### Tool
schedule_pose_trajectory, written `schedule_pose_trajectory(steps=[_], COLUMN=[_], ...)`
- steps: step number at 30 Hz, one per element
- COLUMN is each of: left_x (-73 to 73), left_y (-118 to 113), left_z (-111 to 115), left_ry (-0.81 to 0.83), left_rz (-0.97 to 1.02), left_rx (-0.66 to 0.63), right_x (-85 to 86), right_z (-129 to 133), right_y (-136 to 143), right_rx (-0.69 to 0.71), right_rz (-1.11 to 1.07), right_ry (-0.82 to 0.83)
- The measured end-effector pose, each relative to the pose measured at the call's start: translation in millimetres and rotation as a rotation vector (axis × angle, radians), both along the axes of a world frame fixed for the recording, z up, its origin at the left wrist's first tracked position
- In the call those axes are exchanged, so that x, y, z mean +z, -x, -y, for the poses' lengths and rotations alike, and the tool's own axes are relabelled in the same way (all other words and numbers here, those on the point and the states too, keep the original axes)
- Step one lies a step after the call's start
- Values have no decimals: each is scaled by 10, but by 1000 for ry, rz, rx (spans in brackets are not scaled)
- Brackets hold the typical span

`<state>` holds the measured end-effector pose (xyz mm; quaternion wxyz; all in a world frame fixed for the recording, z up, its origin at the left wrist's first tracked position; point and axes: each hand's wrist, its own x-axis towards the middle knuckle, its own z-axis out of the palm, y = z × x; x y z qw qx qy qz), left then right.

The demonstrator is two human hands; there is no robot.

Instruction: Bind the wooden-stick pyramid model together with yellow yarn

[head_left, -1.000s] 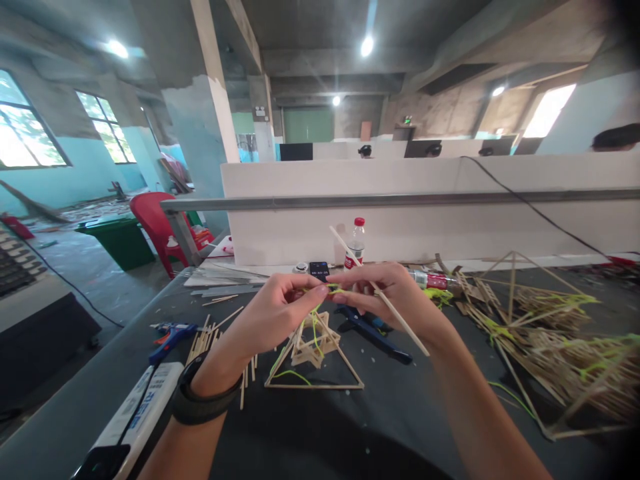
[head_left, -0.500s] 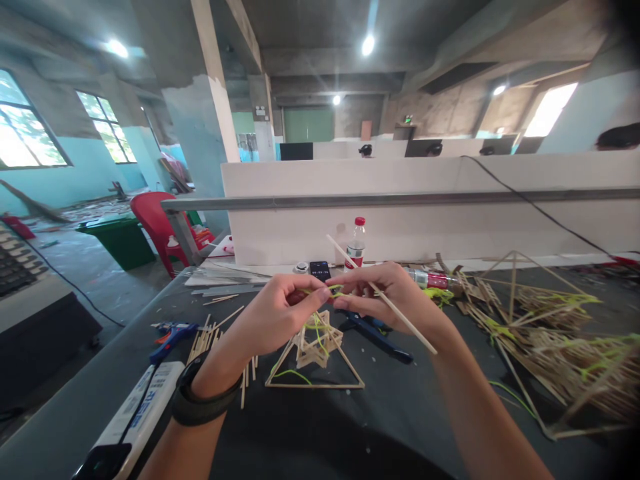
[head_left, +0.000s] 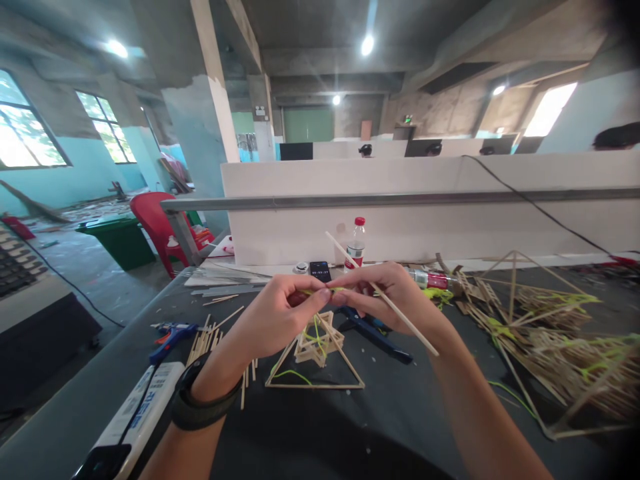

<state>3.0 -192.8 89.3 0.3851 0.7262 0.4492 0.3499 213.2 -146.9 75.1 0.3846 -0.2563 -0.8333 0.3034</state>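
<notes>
Above a triangular stick frame (head_left: 314,386), my left hand (head_left: 283,310) pinches yellow-green string between thumb and index finger. My right hand (head_left: 383,297) meets it fingertip to fingertip, closed on the same string. A long thin wooden stick (head_left: 405,322) also rests in my right hand, slanting from upper left to lower right. Below the hands, a small star-shaped stick piece (head_left: 313,350) with yellow-green string sits within the frame. The frame's top is hidden behind my fingers.
Blue pliers (head_left: 377,339) lie right of the frame. Loose sticks (head_left: 200,339), a glue gun (head_left: 175,337) and a power strip (head_left: 135,413) are at left. Behind stand a bottle (head_left: 355,250) and phone (head_left: 320,271). Stick structures (head_left: 560,347) pile up at right.
My fingertips have drawn closer together over the string, which shows less now. The star-shaped piece has turned slightly. The long stick has barely shifted.
</notes>
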Motion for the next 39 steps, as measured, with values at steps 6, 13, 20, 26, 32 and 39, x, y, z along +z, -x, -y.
schedule_pose_trajectory(steps=[6, 13, 20, 26, 32, 39], left_x=[-1, 2, 0, -18, -73, -39], left_y=[5, -5, -14, -37, -48, -41], left_z=[11, 15, 27, 11, -23, -7], left_ry=[4, -4, 58, 180, 160, 109], left_rz=[8, 9, 98, 233, 196, 155], left_rx=[2, 18, -67, -194, -119, -67], right_x=[-14, -31, -34, -47, -35, -23], right_z=[-8, -12, 15, 18, 48, 22], right_y=[-15, 0, 58, 79, 98, 73], right_rx=[-5, -64, -103, -87, -121, -141], right_rz=[-3, -22, -50, -55, -108, -124], right_ry=[-29, -91, -150, -163, -192, -186])
